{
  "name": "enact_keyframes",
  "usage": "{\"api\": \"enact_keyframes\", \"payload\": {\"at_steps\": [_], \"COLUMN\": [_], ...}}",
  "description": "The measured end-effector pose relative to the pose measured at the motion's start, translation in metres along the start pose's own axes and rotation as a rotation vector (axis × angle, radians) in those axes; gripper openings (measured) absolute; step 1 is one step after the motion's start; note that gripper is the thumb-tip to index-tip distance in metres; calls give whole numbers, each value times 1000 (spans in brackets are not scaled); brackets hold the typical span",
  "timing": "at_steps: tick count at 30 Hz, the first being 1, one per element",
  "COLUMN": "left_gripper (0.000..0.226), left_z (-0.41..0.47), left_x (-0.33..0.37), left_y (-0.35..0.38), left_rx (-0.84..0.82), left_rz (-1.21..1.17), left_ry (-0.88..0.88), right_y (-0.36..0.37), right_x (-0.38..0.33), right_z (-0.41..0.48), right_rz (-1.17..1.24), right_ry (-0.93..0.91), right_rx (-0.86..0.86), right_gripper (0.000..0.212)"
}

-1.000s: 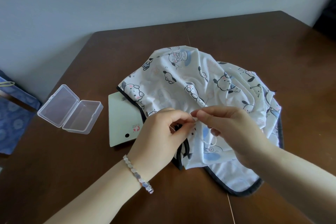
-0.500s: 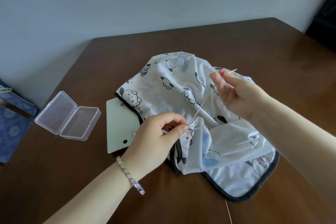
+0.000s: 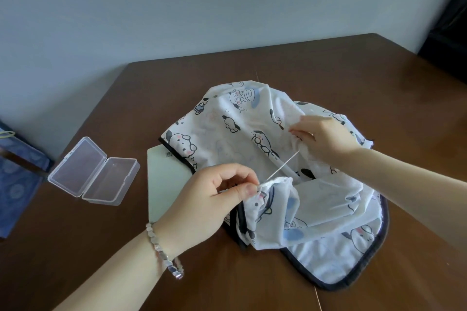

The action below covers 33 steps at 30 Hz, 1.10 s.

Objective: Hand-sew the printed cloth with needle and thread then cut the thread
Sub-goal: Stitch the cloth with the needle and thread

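Note:
A white printed cloth (image 3: pixel 242 118) with cartoon dogs and a dark border lies bunched on the brown table (image 3: pixel 366 76). My left hand (image 3: pixel 209 199) pinches a folded edge of the cloth near its front left. From that pinch a taut white thread (image 3: pixel 283 165) runs up and right to my right hand (image 3: pixel 326 137), which hovers over the cloth with fingers closed on the thread's far end. The needle itself is too small to make out in the fingers.
An open clear plastic box (image 3: pixel 93 171) sits on the table to the left. A pale green flat card (image 3: pixel 164 179) lies partly under the cloth. A blue patterned bag (image 3: pixel 17 171) stands beyond the table's left edge. A dark object (image 3: pixel 447 28) is at the far right.
My right hand left the pinch point and rose up and to the right, drawing the thread out taut. My left hand kept its hold on the cloth edge.

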<state>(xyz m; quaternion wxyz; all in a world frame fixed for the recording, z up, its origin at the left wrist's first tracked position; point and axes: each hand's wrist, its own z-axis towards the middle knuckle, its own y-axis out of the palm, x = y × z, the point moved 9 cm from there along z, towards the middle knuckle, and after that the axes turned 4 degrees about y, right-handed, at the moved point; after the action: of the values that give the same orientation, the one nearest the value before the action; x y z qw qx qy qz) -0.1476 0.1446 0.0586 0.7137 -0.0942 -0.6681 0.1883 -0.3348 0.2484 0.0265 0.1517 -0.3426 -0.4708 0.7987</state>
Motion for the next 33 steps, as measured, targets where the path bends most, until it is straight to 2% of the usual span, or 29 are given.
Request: {"api": "enact_keyframes", "payload": {"at_steps": [8,16,18,21,23,27,30,33], "left_gripper": [10,18,13,4,6,10,6,10], "left_z": [0,1,3,6,6,4,1,-3], "left_x": [1,7,6,11,14,16,20,25], "left_y": [2,6,0,-10,-15,-21,-23,-25], "left_rx": [-113,-167,-101,-1,44,104,131,118], "left_rz": [-132,-226,-145,-59,-47,-44,-26,26], "left_ry": [-29,-17,18,69,89,111,148,213], "right_y": [-15,-29,-34,-45,-44,-42,-41,-45], "right_x": [38,67,51,10,-19,-63,-87,-112], "right_z": [2,-7,-11,-21,-27,-38,-41,-48], "right_rz": [-273,-238,-150,191,391,583,632,507], "right_ry": [105,301,251,207,173,82,-33,-254], "right_rx": [1,81,110,151,103,6,-84,-110], "right_gripper": [22,25,23,17,17,27,28,16]}}
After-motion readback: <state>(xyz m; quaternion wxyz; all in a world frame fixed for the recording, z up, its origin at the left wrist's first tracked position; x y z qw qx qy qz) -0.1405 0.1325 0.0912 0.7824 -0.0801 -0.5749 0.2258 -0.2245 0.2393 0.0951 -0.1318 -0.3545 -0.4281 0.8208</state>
